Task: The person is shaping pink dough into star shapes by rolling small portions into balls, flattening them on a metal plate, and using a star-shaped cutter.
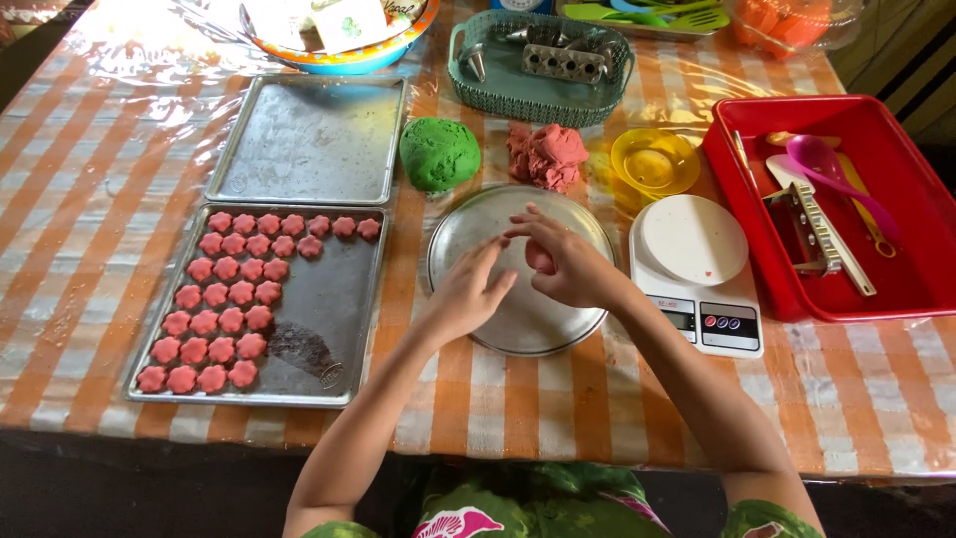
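Observation:
My right hand (568, 264) is cupped over the round metal plate (468, 224) and holds a small pink piece of dough (539, 258) in its palm. My left hand (468, 291) hovers beside it with fingers spread, its fingertips close to the dough piece. Beyond the plate lie a green dough ball (439, 152) and a rough pink dough lump (547, 155). On the left, a metal baking tray (329, 309) carries several rows of pink flower-shaped dough pieces (231, 299).
An empty baking tray (311, 139) lies behind the filled one. A white kitchen scale (697, 269), a yellow bowl (654, 161), a red bin of tools (896, 289) and a teal basket of metal moulds (541, 65) stand right and back on the checked tablecloth.

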